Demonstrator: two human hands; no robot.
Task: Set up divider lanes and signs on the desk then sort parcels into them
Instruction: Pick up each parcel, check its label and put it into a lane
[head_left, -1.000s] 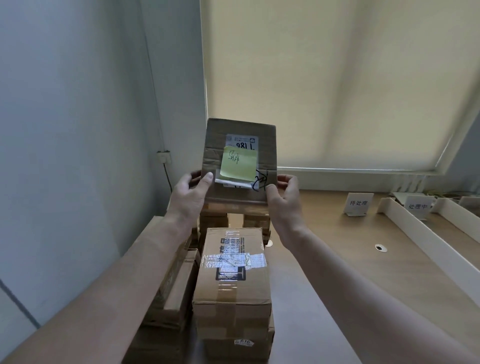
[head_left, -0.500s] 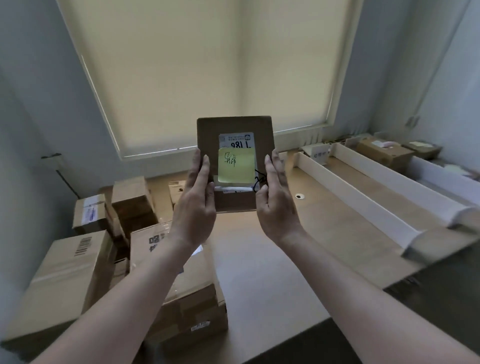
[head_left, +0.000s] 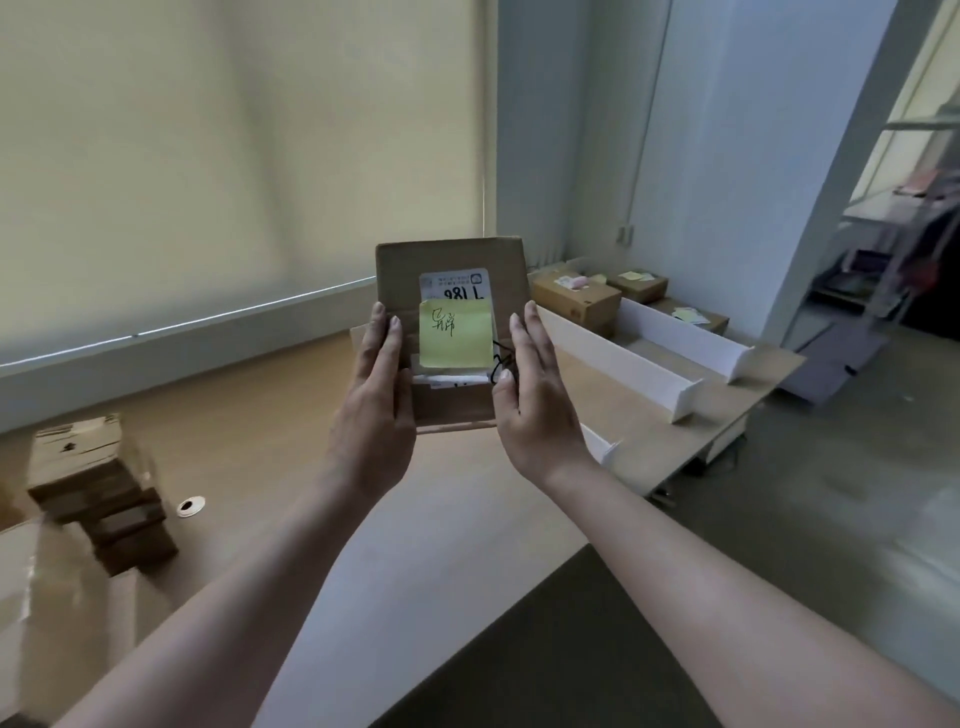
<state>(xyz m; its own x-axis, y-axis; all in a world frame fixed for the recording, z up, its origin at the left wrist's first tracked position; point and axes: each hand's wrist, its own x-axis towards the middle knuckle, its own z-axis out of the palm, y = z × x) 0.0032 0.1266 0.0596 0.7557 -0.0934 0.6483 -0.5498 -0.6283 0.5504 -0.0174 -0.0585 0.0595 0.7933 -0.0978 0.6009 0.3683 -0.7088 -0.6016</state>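
Observation:
A small brown cardboard parcel is held upright in the air in front of me, above the wooden desk. It carries a white shipping label and a yellow sticky note with handwriting. My left hand holds its left side and my right hand its right side, fingers pointing up and the right thumb on the front face. White divider strips form lanes on the right part of the desk. No sign stands in view.
Two brown boxes with sticky notes sit at the far ends of the right lanes. A stack of parcels and a larger box stand at the left. The desk edge meets grey floor at right, with a metal shelf beyond.
My view has swung right from the parcel pile toward the divider lanes, with the parcel carried along in both hands. My fingers have shifted from below the box to along its sides.

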